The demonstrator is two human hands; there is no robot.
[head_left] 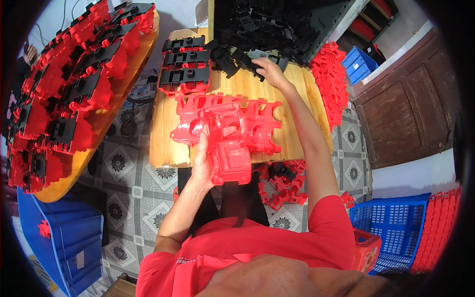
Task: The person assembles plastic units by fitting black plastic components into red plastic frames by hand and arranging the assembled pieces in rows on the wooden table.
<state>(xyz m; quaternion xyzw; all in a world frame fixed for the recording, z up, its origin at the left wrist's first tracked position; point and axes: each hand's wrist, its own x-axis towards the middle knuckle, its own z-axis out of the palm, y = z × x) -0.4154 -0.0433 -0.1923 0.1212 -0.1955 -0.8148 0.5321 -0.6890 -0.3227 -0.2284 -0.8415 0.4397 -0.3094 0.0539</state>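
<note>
My left hand grips a red plastic housing from its left side, tilted over the near edge of the wooden table. Beneath and behind it, several more red housings lie in a row on the tabletop. My right hand reaches to the far side, fingers extended and apart over loose black plastic plates. A greyish plate lies right by those fingertips. Whether the fingers touch one of them is hard to make out.
A stack of red housings with black plates fitted stands at the table's far left. More fill a board on the left. A dark bin of black parts sits behind. Blue crates and red piles stand right; red parts lie below the table.
</note>
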